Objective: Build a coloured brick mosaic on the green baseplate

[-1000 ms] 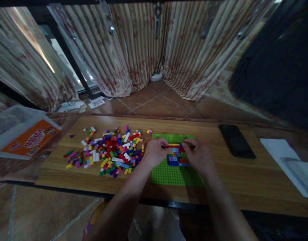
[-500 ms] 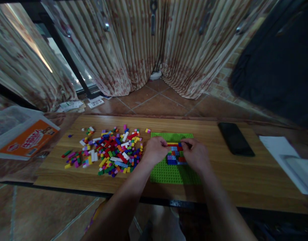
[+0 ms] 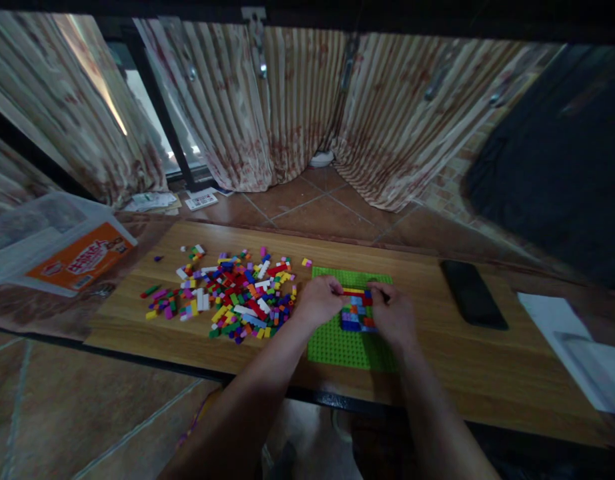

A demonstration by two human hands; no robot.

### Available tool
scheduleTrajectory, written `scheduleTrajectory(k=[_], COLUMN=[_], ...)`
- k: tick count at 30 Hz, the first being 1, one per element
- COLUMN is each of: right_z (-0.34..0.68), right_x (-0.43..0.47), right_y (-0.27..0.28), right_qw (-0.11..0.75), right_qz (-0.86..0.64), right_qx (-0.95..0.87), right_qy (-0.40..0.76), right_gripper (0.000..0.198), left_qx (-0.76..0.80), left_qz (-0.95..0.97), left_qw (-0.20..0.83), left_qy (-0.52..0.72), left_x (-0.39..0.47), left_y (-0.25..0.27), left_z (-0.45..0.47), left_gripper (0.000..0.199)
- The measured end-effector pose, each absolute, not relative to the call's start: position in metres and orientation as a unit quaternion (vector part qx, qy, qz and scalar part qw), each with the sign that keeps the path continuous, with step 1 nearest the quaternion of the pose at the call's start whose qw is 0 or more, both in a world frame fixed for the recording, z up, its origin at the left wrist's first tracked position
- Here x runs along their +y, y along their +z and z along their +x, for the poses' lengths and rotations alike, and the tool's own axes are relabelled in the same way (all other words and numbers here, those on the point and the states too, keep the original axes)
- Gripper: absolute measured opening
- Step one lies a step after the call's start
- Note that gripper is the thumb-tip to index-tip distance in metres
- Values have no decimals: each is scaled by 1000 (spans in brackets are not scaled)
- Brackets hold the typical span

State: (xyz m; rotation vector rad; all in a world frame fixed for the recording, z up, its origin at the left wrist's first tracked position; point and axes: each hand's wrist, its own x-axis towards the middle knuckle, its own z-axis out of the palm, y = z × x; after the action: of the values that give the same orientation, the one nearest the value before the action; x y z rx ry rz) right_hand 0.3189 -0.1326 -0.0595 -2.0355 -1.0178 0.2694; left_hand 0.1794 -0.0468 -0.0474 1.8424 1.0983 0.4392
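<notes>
A green studded baseplate [image 3: 332, 347] lies on the wooden table beneath both hands. Attached to its middle is a block of coloured bricks [image 3: 355, 317] in blue, light blue, purple and orange. Along its far side runs a long red brick [image 3: 354, 293], with a yellow strip [image 3: 355, 289] just beyond. My left hand [image 3: 323, 300] is closed, thumb and finger pinching the red brick's left end. My right hand [image 3: 395, 315] has its fingers curled together at the block's right edge, beside a dark blue brick [image 3: 368, 294]; whatever is between those fingertips is hidden.
Left of the baseplate spreads a pile of loose bricks [image 3: 247, 293]. A clear plastic box [image 3: 17, 247] with an orange label stands at the far left. To the right lie a black phone [image 3: 473, 295] and white paper [image 3: 557, 327]. Curtains hang beyond the table.
The camera view has tilted and shifted, so the table appears slanted. Both hands stay at the brick block; the right fingertips have drawn slightly away from the dark blue brick.
</notes>
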Motion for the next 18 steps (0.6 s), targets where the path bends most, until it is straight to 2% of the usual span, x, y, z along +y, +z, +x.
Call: scheduleTrajectory(k=[3,8,13,18], right_z=[326,337,333,312], right_x=[-134,-134,-129,-150], right_y=[-67,-79,-75,-43], right_qw=[525,623,677,721], right_qz=[-764,-713,-669,-633], right_qx=[-337,-268,-229,-195], right_qy=[167,179,203,205], right_gripper=[30,43,41,40], left_qx=[435,454,466,455], left_qz=[756,759,766,777], left_qw=[452,420,395,379], left_qy=[187,203,200,213], left_x=[-48,-59,-69,-87], left_y=[-48,-43,-32,-14], left_z=[177,172,168,154], left_gripper=[8,14,16,15])
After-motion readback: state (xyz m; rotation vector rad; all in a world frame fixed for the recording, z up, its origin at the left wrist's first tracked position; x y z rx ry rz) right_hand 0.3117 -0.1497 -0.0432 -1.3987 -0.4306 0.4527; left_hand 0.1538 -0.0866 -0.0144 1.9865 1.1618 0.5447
